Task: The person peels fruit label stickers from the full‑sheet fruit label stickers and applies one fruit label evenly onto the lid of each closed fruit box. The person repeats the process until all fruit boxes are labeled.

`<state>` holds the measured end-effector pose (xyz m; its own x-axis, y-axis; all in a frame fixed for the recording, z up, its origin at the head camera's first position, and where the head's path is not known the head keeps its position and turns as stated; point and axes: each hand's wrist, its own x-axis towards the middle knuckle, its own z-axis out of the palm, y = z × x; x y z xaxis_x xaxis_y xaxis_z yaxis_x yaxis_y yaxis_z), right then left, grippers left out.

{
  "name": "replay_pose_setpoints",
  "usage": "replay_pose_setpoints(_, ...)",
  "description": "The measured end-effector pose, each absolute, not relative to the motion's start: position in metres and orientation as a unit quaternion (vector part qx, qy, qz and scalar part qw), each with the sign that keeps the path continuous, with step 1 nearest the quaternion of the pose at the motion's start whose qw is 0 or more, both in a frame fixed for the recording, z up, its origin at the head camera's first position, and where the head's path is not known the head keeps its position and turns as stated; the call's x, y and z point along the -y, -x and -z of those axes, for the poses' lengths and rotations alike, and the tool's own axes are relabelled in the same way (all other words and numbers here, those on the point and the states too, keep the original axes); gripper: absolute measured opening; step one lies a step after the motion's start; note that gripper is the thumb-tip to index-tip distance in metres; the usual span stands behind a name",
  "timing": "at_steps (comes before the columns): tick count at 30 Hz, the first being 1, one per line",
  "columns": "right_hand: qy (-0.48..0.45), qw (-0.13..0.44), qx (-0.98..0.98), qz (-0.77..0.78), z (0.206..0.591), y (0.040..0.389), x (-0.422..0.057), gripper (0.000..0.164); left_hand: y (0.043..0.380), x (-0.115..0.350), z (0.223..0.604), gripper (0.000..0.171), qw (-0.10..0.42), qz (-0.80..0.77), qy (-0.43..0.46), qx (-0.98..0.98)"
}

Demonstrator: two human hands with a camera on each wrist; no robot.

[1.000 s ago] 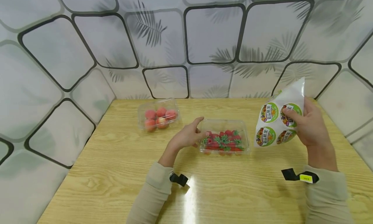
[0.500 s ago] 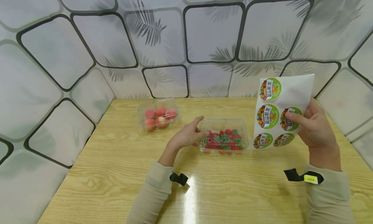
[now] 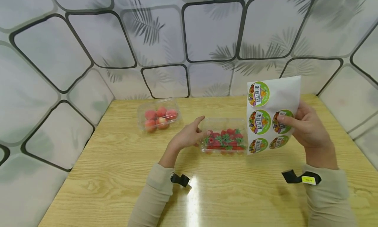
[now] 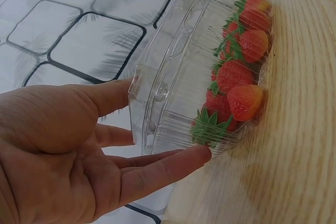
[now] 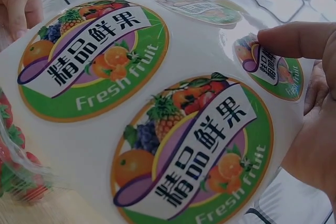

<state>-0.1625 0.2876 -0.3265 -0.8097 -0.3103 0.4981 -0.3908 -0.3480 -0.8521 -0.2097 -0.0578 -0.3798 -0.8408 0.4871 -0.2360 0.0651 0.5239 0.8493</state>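
My left hand (image 3: 186,136) touches the left end of a clear plastic clamshell box (image 3: 220,123) holding red strawberries (image 4: 236,77) with green leaves. In the left wrist view its thumb and fingers (image 4: 163,174) are fairly straight and spread along the end wall of the closed box. My right hand (image 3: 310,126) pinches the right edge of a white sheet of round fruit stickers (image 3: 273,99), thumb in front and the other fingers mostly hidden behind. The sheet hangs upright beside the strawberry box and covers its right end in the head view. Each sticker (image 5: 194,150) reads "Fresh fruit".
A second clear box (image 3: 141,122) with several round reddish fruits (image 3: 161,117) sits further back on the left. Both boxes rest on a wooden table (image 3: 118,174). A patterned wall covering (image 3: 212,33) rises behind the table and along its sides.
The sticker sheet, bent over at first, has opened out to show more stickers. My right hand has then carried it left towards the strawberry box. My left hand stays at the box.
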Motion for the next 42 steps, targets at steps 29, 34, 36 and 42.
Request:
replay_pose_setpoints(29,-0.361,-0.059,0.604,-0.708,0.333,0.164,-0.259,0.047,0.195,0.044,0.358,0.069,0.098,-0.316,-0.155,-0.931)
replay_pose_setpoints(34,-0.362,-0.067,0.605,-0.707,0.332,0.163,-0.256,0.046,0.183,0.039,0.343,0.058,0.017,-0.445,-0.205,-0.871)
replay_pose_setpoints(36,-0.364,-0.070,0.605,-0.705,0.331,0.162,-0.254,0.046,0.177,0.036,0.337,0.055,0.013,-0.521,-0.234,-0.821)
replay_pose_setpoints(42,-0.362,-0.076,0.616,-0.696,0.331,0.160,-0.246,0.043,0.163,0.022,0.327,0.043,0.016,-0.679,-0.271,-0.682)
